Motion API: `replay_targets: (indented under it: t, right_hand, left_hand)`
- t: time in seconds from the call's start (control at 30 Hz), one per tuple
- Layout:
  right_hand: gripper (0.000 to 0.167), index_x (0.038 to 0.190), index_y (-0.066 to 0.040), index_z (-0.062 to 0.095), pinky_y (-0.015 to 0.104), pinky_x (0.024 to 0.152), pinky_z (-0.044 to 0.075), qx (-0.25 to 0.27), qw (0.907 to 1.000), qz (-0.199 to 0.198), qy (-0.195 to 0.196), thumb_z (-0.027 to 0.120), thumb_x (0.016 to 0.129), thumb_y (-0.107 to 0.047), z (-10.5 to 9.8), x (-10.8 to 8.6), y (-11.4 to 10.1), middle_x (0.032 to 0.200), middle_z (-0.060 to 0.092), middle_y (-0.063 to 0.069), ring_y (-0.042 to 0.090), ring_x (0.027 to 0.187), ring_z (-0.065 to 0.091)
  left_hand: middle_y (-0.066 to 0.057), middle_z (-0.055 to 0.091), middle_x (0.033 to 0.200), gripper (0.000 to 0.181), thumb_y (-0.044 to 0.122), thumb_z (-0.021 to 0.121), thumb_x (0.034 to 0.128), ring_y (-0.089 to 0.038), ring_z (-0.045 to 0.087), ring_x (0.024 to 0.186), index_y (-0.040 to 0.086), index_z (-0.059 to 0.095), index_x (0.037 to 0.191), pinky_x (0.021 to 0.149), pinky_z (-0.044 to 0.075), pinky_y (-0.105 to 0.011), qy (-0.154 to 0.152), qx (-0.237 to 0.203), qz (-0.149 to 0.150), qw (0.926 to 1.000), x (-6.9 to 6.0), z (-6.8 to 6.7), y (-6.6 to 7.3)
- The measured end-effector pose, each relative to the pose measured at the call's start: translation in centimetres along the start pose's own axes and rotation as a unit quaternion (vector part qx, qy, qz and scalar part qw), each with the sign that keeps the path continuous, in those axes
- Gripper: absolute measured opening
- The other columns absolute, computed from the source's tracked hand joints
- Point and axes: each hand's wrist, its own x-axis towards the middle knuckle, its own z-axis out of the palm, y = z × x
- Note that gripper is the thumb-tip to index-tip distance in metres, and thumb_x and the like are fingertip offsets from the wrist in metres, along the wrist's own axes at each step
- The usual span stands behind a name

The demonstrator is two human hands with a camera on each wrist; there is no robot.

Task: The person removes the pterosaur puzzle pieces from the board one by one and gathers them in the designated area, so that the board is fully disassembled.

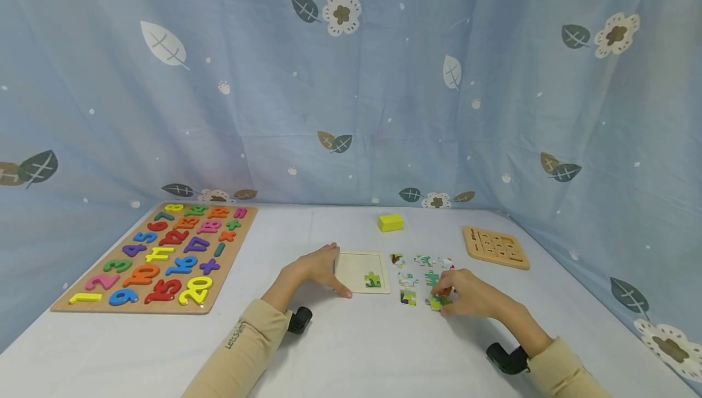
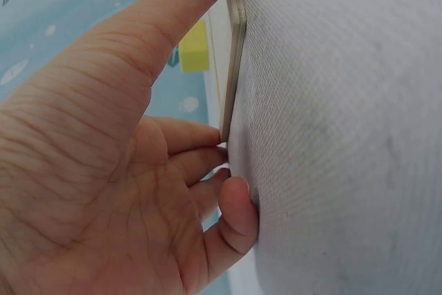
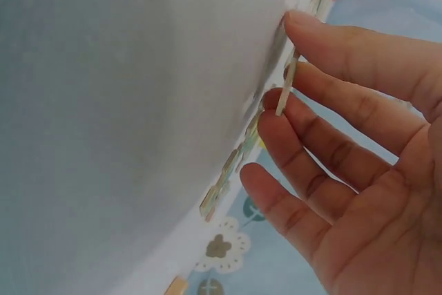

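My left hand (image 1: 320, 267) holds the shallow wooden puzzle tray (image 1: 356, 264) at its left side, thumb by the near corner and fingers by the far one. In the left wrist view the tray's edge (image 2: 235, 67) runs between thumb and fingers. One green jigsaw piece (image 1: 372, 280) lies inside the tray's lower right corner. To the right, my right hand (image 1: 466, 294) pinches a green-and-yellow jigsaw piece (image 1: 437, 303), seen tilted on edge (image 3: 286, 89) in the right wrist view. Several loose pieces (image 1: 408, 279) lie between tray and hand; the right fingers partly hide some.
A large number board (image 1: 230, 264) with coloured numerals lies at the left. A yellow block (image 1: 390, 222) stands behind the tray. At the right back lies a small wooden number board (image 1: 496, 247). A patterned blue curtain (image 1: 351, 99) hangs behind the white tabletop (image 1: 351, 349).
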Motion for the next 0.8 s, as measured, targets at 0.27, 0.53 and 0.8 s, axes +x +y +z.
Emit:
replay_targets:
  t: [0.27, 0.53, 0.8]
  right_hand:
    - [0.032, 0.101, -0.004, 0.073, 0.028, 0.072, 0.051, 0.007, 1.0, 0.001, -0.004, 0.082, 0.072, -0.014, -0.3, 0.3, -0.1, 0.09, 0.065, -0.002, 0.012, 0.083, 0.058]
    - [0.032, 0.106, 0.0, 0.072, 0.036, 0.074, 0.053, 0.005, 0.9999, -0.011, 0.007, 0.078, 0.077, -0.013, -0.9, 2.6, -2.4, 0.096, 0.066, 0.006, 0.023, 0.089, 0.06]
    - [0.031, 0.107, 0.0, 0.071, 0.035, 0.073, 0.053, 0.001, 0.9987, -0.048, 0.018, 0.076, 0.08, -0.015, -0.2, 6.0, -4.5, 0.097, 0.067, 0.01, 0.028, 0.09, 0.061]
  left_hand:
    - [-0.024, 0.026, 0.155, 0.101, 0.041, 0.086, 0.067, -0.035, 0.023, 0.146, -0.003, 0.036, 0.143, 0.117, 0.025, -0.051, -0.001, 0.0, 0.001, 1.0, 0.0, -0.2, 0.0]
    - [-0.024, 0.027, 0.155, 0.094, 0.04, 0.087, 0.0661, -0.036, 0.023, 0.146, 0.0, 0.043, 0.138, 0.116, 0.026, -0.051, -0.002, -0.011, 0.004, 0.9999, 0.0, -0.2, -0.1]
    - [-0.024, 0.029, 0.154, 0.096, 0.047, 0.087, 0.0625, -0.037, 0.025, 0.145, 0.001, 0.045, 0.135, 0.114, 0.028, -0.054, 0.0, -0.011, 0.009, 0.9999, 0.0, -0.2, -0.1]
